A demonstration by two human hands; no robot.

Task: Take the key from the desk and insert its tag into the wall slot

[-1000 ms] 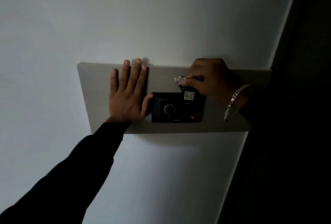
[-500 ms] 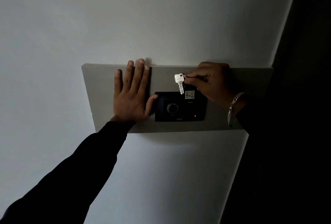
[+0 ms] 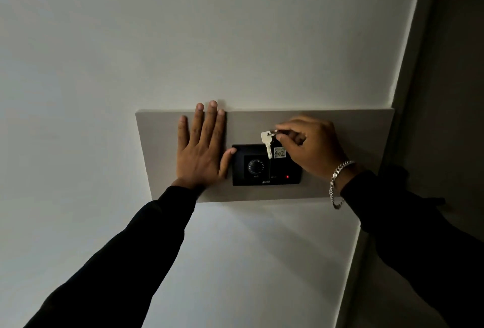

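A black wall unit (image 3: 264, 170) with a round dial and a small red light is mounted on a grey board (image 3: 340, 131). A dark tag with a white "402" label (image 3: 279, 152) stands in the unit's top right part. A silver key (image 3: 267, 143) hangs from the ring above it, over the unit's face. My right hand (image 3: 311, 144) pinches the ring and the tag's top with fingers closed. My left hand (image 3: 201, 149) lies flat on the board, fingers spread, thumb touching the unit's left edge.
The board sits on a pale wall (image 3: 183, 39). A wall corner (image 3: 403, 65) and a dark area run down the right side. A silver chain bracelet (image 3: 337, 183) hangs on my right wrist. Both sleeves are black.
The key has swung down from beside my right fingers and now hangs over the unit. My right hand has drawn back slightly to the right. The left hand stays flat on the board.
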